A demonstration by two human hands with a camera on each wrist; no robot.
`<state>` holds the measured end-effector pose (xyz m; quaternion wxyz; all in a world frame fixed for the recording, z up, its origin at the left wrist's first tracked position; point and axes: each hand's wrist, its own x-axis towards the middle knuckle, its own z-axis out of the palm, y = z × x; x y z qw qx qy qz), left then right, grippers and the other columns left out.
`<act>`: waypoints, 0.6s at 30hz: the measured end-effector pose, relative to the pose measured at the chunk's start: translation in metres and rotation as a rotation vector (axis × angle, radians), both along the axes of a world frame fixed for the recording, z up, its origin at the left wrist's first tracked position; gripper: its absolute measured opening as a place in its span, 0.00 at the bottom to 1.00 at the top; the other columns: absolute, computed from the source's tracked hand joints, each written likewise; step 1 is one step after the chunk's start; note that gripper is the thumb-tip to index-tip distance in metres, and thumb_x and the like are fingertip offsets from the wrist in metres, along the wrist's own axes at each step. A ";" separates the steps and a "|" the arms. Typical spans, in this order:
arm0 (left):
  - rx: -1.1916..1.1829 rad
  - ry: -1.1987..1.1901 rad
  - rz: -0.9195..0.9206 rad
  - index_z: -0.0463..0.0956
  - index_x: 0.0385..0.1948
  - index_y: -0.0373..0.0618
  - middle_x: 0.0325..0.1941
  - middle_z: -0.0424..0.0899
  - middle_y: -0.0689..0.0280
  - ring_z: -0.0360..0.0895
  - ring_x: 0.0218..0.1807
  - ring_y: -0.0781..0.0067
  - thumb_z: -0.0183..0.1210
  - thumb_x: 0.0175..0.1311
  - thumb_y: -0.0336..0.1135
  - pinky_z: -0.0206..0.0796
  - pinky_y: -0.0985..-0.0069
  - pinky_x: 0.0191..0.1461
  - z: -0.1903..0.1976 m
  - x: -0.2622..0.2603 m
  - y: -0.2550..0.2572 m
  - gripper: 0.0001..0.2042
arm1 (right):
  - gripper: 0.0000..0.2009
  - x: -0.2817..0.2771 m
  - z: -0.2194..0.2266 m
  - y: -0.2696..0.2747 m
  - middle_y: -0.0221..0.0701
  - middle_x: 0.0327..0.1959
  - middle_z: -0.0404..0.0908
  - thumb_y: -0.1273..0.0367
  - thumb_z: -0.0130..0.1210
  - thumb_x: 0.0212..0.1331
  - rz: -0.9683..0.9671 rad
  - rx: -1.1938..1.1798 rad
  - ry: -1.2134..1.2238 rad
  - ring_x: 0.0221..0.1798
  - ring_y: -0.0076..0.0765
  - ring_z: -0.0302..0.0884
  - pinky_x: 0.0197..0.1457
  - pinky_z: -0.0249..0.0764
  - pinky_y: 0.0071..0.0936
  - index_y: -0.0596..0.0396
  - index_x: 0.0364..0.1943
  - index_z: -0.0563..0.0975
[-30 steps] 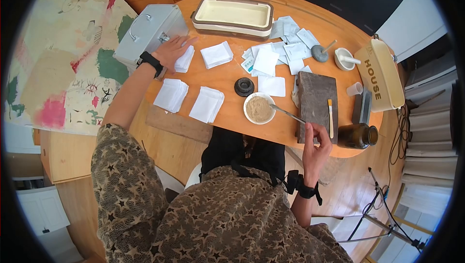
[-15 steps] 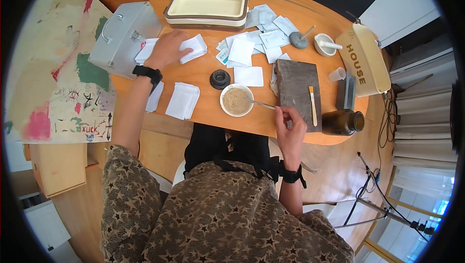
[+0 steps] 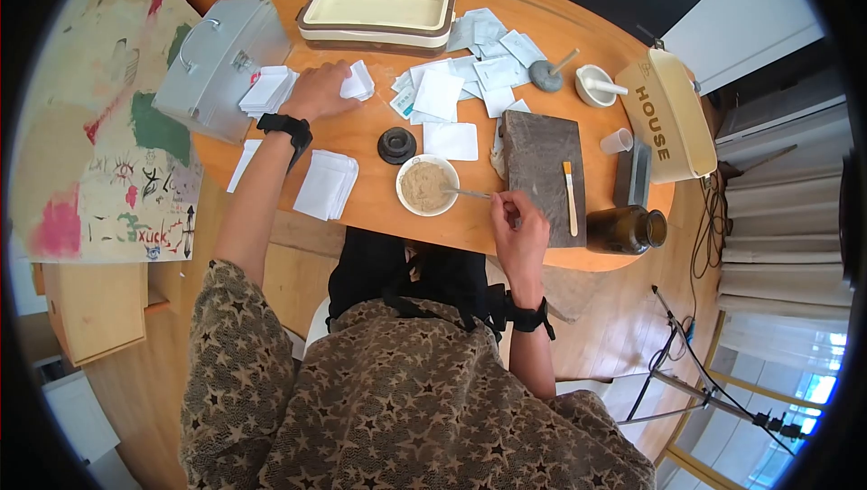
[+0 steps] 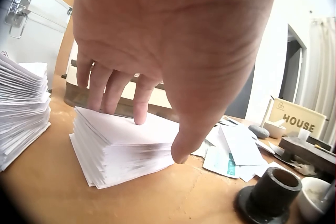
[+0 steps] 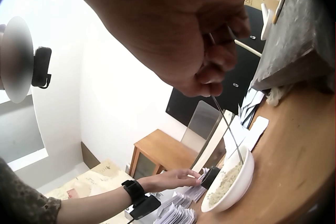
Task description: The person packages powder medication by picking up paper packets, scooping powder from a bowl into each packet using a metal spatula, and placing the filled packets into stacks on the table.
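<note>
My left hand [image 3: 321,93] reaches over a stack of white paper packets [image 4: 126,148]. In the left wrist view its fingers stretch forward over the top packet, and the thumb [image 4: 182,145] points down beside the stack's right corner. Another packet stack [image 3: 268,91] lies to its left. My right hand [image 3: 522,230] pinches the end of a thin metal handle [image 3: 471,193] between thumb and fingers. The handle's other end sits in tan powder [image 3: 422,185] within a white bowl [image 5: 243,186] near the table's front edge, its tip buried.
A black flanged cylinder [image 4: 275,184] stands behind the bowl. Two more packet stacks, one [image 3: 326,185] plainly visible, lie by the front edge. A silver case [image 3: 221,61] stands left, a cream tray [image 3: 375,37] behind. Rightward are a dark board [image 3: 542,165], brush [image 3: 571,201] and brown jar [image 3: 623,231].
My left hand has gone from the stack by the silver case to the stack on its right. The head view has swung. My right hand keeps its pinch on the handle in the bowl.
</note>
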<state>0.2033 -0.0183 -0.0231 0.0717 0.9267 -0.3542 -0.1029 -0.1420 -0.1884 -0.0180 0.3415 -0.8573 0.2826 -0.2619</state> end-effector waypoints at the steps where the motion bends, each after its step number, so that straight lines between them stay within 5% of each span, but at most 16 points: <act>1: -0.001 0.000 0.002 0.74 0.55 0.45 0.56 0.83 0.50 0.79 0.58 0.46 0.71 0.54 0.50 0.70 0.59 0.62 0.002 0.000 0.000 0.30 | 0.08 0.000 0.001 0.000 0.38 0.21 0.81 0.70 0.64 0.63 -0.001 0.000 0.009 0.24 0.43 0.80 0.29 0.72 0.34 0.58 0.29 0.79; 18: -0.115 -0.023 0.051 0.73 0.55 0.52 0.52 0.86 0.57 0.81 0.57 0.56 0.76 0.47 0.48 0.66 0.57 0.60 -0.007 0.010 0.011 0.32 | 0.07 -0.001 0.002 -0.002 0.38 0.21 0.80 0.70 0.64 0.63 -0.006 0.012 -0.030 0.22 0.42 0.78 0.29 0.71 0.33 0.58 0.30 0.80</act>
